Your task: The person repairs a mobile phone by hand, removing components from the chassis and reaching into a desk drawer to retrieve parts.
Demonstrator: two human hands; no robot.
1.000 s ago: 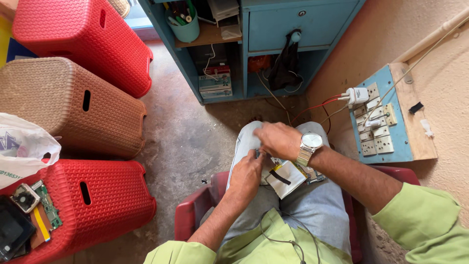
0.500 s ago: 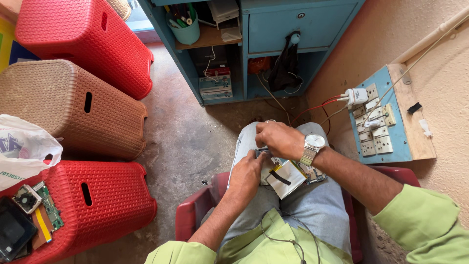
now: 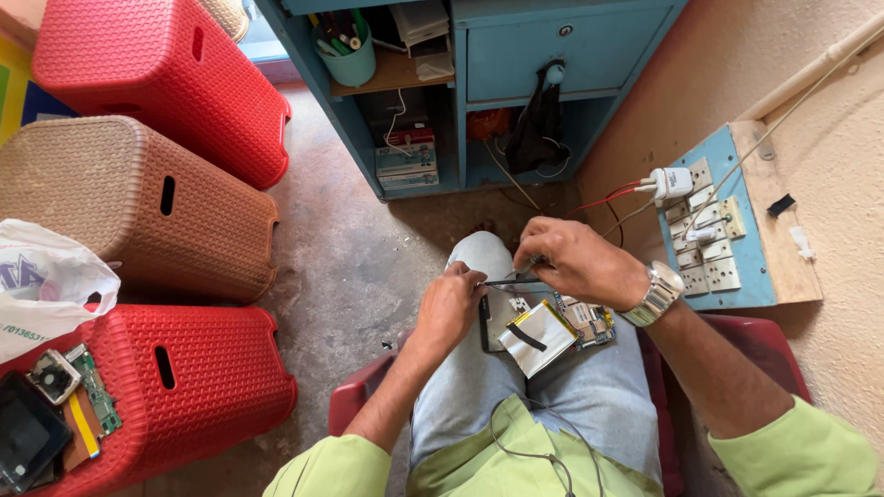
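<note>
opened phone (image 3: 543, 327) on lap | left hand (image 3: 451, 308), right hand (image 3: 571, 262) both grasping it

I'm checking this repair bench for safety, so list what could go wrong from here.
1. The opened phone rests only on the person's lap, with its white battery lifted and tilted. It could slide to the concrete floor.
2. The right hand holds a thin tool close to the battery; a slip might puncture it.
3. The left hand steadies only the phone's edge, a light grip that may let it shift.
</note>
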